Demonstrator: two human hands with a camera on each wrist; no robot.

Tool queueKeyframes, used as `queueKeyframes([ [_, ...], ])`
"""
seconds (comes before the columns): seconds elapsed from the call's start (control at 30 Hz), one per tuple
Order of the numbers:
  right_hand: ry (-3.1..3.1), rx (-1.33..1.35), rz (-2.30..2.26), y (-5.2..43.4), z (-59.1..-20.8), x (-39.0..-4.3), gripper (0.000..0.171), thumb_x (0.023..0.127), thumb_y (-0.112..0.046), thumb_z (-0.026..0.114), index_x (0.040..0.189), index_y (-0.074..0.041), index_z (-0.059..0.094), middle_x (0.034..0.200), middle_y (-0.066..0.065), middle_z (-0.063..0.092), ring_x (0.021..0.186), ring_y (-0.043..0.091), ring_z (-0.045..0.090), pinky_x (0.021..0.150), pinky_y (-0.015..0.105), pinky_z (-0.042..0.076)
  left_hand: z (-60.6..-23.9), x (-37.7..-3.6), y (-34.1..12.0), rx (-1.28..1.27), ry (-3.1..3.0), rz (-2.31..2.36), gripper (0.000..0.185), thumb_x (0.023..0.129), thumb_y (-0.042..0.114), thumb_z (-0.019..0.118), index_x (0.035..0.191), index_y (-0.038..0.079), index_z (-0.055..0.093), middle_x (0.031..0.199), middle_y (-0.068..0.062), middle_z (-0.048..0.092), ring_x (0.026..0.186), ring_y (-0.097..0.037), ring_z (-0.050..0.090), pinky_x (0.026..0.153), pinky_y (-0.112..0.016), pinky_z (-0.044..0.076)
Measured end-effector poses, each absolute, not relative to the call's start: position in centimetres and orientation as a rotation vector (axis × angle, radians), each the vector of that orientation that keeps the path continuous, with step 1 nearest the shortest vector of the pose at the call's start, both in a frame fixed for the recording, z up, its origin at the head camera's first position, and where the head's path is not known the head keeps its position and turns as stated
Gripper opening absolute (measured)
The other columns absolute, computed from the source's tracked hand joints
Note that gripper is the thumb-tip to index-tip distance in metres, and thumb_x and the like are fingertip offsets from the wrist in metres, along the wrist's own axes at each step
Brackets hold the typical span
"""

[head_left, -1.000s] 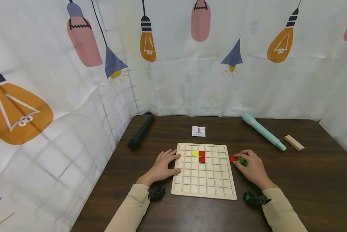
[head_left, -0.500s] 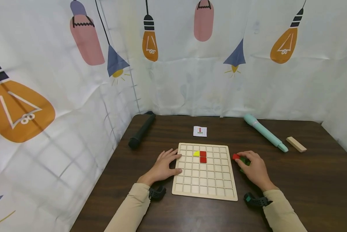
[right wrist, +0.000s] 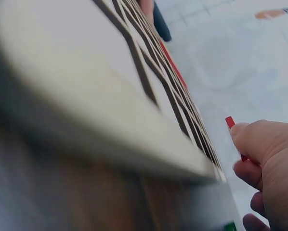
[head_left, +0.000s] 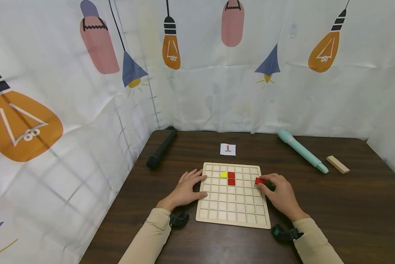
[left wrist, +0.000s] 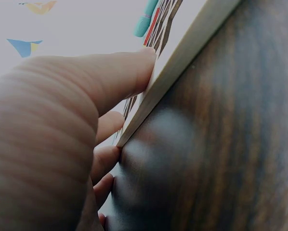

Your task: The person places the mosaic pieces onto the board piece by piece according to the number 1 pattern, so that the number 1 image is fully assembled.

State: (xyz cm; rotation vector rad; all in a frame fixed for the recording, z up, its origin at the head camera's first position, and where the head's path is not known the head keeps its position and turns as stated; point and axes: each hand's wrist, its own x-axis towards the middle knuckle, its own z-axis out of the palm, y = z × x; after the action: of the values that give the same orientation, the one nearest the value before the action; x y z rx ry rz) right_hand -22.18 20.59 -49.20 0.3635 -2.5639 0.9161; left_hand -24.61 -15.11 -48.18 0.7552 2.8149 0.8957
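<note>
My right hand (head_left: pixel 281 192) pinches a red square tile (head_left: pixel 258 180) between thumb and fingers, above the right edge of a wooden grid board (head_left: pixel 232 222). In the right wrist view the tile (right wrist: pixel 230 122) shows edge-on at the thumb tip. Partly hidden behind that hand, green pieces (head_left: pixel 272 187) lie on the table. My left hand (head_left: pixel 184 189) rests on the board's left edge with fingers and thumb extended; its thumb (left wrist: pixel 129 72) touches the rim in the left wrist view. On the board lie a yellow piece (head_left: pixel 223 175) with a slanted side and two red tiles (head_left: pixel 231 182).
Behind the board lies a small card (head_left: pixel 228 149) with a coloured grid pattern. A dark microphone-shaped object (head_left: pixel 161 149) is at the back left. A mint-green one (head_left: pixel 301 150) and a wooden block (head_left: pixel 337 164) lie at the back right of the table (head_left: pixel 365 205).
My right hand has picked up the red tile beside the green pieces and moved it left, over the board's right edge. The left hand keeps its place on the board.
</note>
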Motion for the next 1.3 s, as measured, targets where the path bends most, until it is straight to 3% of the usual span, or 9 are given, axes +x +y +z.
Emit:
queueKeyframes([
  [0.37,-2.604,0.460,0.928,17.7,-49.1,-21.4,0.026,0.085,-0.024,0.078,0.108,-0.013,0.074,0.105,-0.004,0.066,0.091,0.015,0.054,0.071,0.034,0.047,-48.1,-24.5,-15.2,0.750,2.812,0.905,0.064,0.089,0.037,0.070,0.145,0.017,0.049,0.158,-0.006,0.031,0.149,-0.027,0.017,0.119,-0.052,0.003],
  [0.8,-2.624,0.461,0.942,15.5,-49.3,-20.9,0.026,0.083,-0.023,0.080,0.107,-0.013,0.075,0.103,-0.004,0.067,0.100,0.020,0.059,0.085,0.043,0.051,-47.9,-24.7,-15.1,0.765,2.817,0.873,0.065,0.089,0.039,0.070,0.145,0.016,0.049,0.158,-0.005,0.031,0.148,-0.027,0.018,0.119,-0.052,0.004],
  [1.3,-2.566,0.508,0.946,13.2,-49.4,-20.7,0.024,0.082,-0.024,0.080,0.104,-0.015,0.076,0.100,-0.007,0.067,0.094,0.015,0.058,0.079,0.039,0.050,-48.0,-24.7,-15.0,0.765,2.822,0.862,0.064,0.089,0.038,0.070,0.145,0.016,0.049,0.158,-0.006,0.030,0.148,-0.028,0.018,0.119,-0.053,0.005],
])
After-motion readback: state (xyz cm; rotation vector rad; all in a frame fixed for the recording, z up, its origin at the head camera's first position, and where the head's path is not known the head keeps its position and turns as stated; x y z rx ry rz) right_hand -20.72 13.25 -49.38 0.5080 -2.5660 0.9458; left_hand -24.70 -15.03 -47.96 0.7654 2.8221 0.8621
